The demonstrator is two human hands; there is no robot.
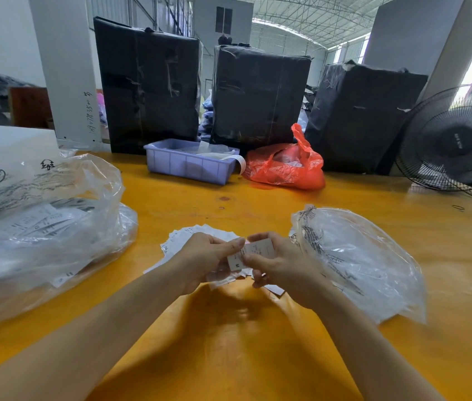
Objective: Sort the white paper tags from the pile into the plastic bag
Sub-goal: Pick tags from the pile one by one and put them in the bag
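The white tag (253, 251) you are working on sits between your two hands, held just above the pile (188, 241) of loose tags on the orange tabletop (229, 357). Your left hand (208, 259) has its fingers curled in, thumb tip pressing the tag's left end, and it seems to hold more tags underneath; your right hand (275, 264) pinches the same tag from the other side, thumb on its lower edge. A letter shows on its near corner, so read the marking before you let go with either hand.

To do this step well, peel just one tag free: slide your left thumb back so any tag stuck behind it stays with the bunch, and let the right fingers keep the pinch alone. The paper looks thin and light, so it will likely cling to its neighbours or flutter; grip near the middle of a short edge, not the very corner.

The clear plastic bag (353, 256) lies just beside your right hand, crumpled on the tabletop, and I cannot tell where its mouth opens. You will probably need the left hand to lift or spread the opening, so set its bunch down on the pile first and do not crush it.

Another, larger clear bag (41, 221) on your left already holds printed tags; take care the tag goes into the right one. Farther back stand a lilac bin (188, 166), a red bag (287, 166) and a fan (454, 140), which may stir loose paper if it is running.
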